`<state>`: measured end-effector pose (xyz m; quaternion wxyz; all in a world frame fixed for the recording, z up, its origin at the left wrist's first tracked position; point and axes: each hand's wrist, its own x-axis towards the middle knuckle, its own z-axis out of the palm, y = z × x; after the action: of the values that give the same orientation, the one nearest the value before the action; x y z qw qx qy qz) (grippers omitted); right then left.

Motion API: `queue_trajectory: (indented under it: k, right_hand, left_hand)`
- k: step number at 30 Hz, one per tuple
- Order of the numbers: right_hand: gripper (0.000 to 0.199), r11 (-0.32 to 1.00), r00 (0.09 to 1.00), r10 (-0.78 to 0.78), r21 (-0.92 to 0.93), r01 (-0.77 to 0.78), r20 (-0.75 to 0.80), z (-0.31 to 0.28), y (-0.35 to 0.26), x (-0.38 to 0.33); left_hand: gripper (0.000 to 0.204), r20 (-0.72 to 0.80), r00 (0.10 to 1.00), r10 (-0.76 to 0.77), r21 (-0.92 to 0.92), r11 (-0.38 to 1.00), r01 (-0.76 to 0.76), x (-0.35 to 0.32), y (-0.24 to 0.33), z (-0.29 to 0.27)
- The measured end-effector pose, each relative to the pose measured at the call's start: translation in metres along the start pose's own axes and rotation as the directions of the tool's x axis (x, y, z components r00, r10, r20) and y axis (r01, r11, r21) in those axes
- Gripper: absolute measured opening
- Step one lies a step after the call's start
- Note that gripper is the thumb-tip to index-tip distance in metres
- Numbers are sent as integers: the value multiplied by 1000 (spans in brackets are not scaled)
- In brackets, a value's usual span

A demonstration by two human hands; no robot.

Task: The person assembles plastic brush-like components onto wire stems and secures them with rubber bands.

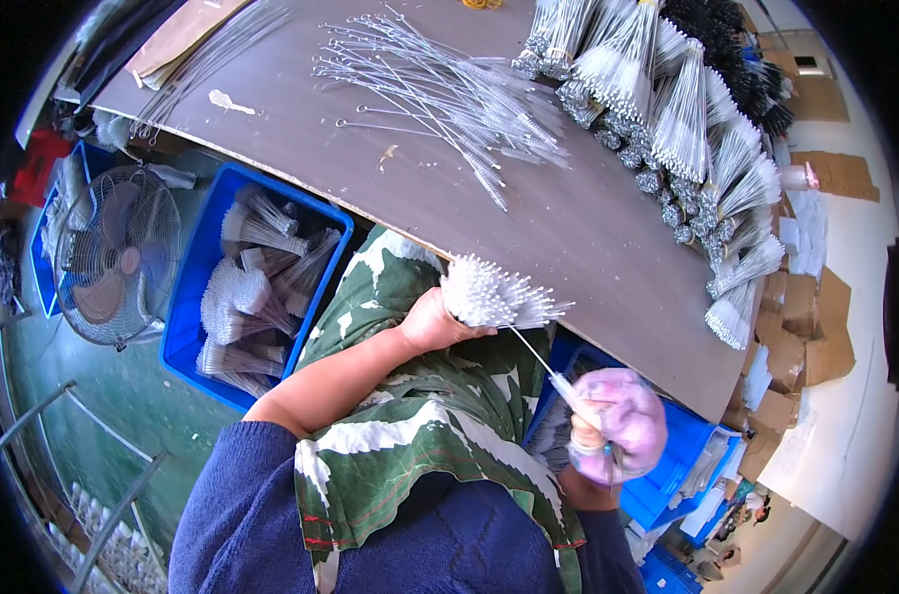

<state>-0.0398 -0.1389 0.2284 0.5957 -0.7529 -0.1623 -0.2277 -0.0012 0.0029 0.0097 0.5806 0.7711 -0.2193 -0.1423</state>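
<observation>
Gloved right hand (618,424) pulls brush (560,381) from bundle (494,294).

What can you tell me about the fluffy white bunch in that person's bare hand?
The bunch of small brushes is a cluster of thin wire stems tipped with white bristles, which look soft and fuzzy. The left hand grips it at the near edge of the brown table, with the bristle heads fanned out over the edge. One single brush runs from the bunch down to the right hand, which wears a pink glove and pinches its lower end.
</observation>
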Motion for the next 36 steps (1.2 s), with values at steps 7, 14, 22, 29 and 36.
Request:
queue_trajectory:
  k: [7, 14, 22, 29, 36]
  right_hand:
    - [15, 866, 639, 443, 114, -488, -629, -59, 37, -3]
    - [21, 777, 624, 583, 133, -616, -520, -86, 19, -78]
    - [29, 629, 164, 748, 607, -486, -643, -163, 55, -154]
    - [29, 469, 442, 873, 597, -651, -204, -47, 50, -6]
    - [33, 639, 657, 754, 263, -723, -27, 43, 91, 115]
  left_hand:
    - [35, -48, 994, -100, -323, 943, 79, -2, 29, -22]
    - [38, -26, 993, -117, -558, 826, 83, -7, 39, -26]
    - [40, -79, 919, -385, -762, 618, 194, -13, 48, -46]
    - [56, -61, 947, -316, -686, 703, 190, -13, 27, -30]
    - [65, -113, 962, -249, -533, 832, 153, -9, 27, -25]
